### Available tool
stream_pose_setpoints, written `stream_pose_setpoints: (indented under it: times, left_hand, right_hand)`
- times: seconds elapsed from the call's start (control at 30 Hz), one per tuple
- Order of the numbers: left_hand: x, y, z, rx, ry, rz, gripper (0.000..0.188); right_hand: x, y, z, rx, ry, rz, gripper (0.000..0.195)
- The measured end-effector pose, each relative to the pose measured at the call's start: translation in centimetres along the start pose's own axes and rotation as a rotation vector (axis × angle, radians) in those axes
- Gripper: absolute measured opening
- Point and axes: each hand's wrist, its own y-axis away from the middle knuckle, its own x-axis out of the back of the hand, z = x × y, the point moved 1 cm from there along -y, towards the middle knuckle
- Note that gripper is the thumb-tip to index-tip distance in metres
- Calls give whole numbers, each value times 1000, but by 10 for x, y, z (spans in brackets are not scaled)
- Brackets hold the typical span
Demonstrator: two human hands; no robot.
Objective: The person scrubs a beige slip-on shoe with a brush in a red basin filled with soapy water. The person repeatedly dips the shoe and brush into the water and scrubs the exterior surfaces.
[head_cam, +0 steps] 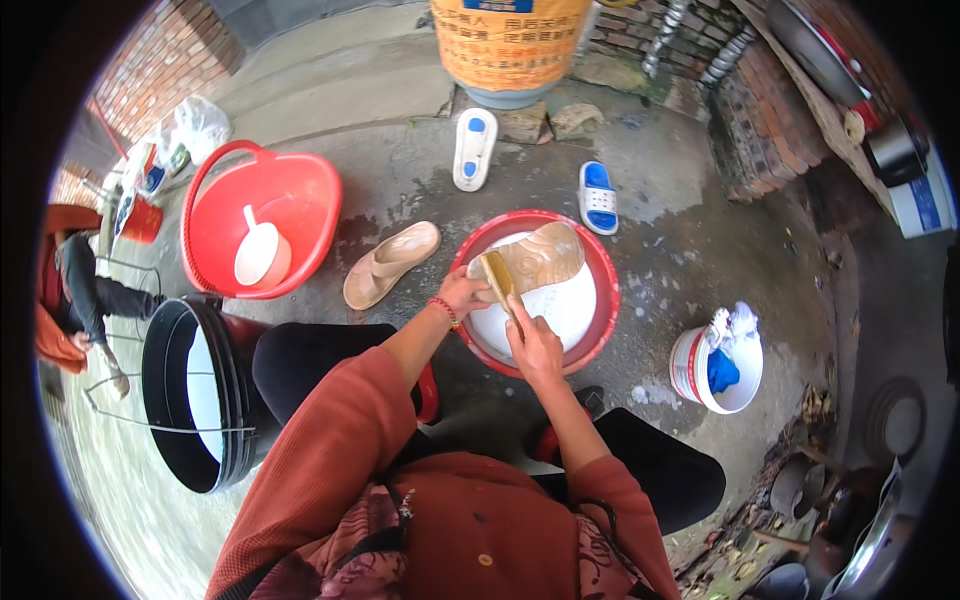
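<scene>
My left hand (463, 292) grips one end of a tan slipper (551, 255), its patterned sole turned up over a red basin (610, 319) of whitish, sudsy water. In my right hand (537, 345) is the handle of a scrubbing brush (496, 274), whose head lies against the sole near my left hand. Its bristles are hidden. A matching tan slipper (391, 264) rests on the wet ground left of the basin. Beyond the basin, a white slipper (475, 150) lies sole up, and a blue and white slipper (599, 199) lies upright.
A red tub (328, 202) holding a white dipper (260, 255) and a black bucket (161, 375) of liquid stand left. A white bucket (682, 364) with crumpled wrappers stands right. An orange container (514, 49) stands beyond the slippers. Another person (75, 292) sits far left.
</scene>
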Motion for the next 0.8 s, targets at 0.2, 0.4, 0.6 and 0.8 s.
stream_pose_setpoints:
  times: [0.2,0.4,0.6,0.8]
  left_hand:
    - [-14,0,-4,-71,-206,5,38]
    - [13,-12,-5,-34,-204,212,38]
    - [-6,7,3,1,-341,319,39]
    - [12,-7,-4,-3,-465,396,41]
  right_hand:
    - [-18,-23,103,-374,86,61,45]
    - [-41,17,26,-194,-6,-24,46]
    - [-53,-10,121,-513,-32,-135,45]
    - [-71,-13,53,-380,-88,-129,44]
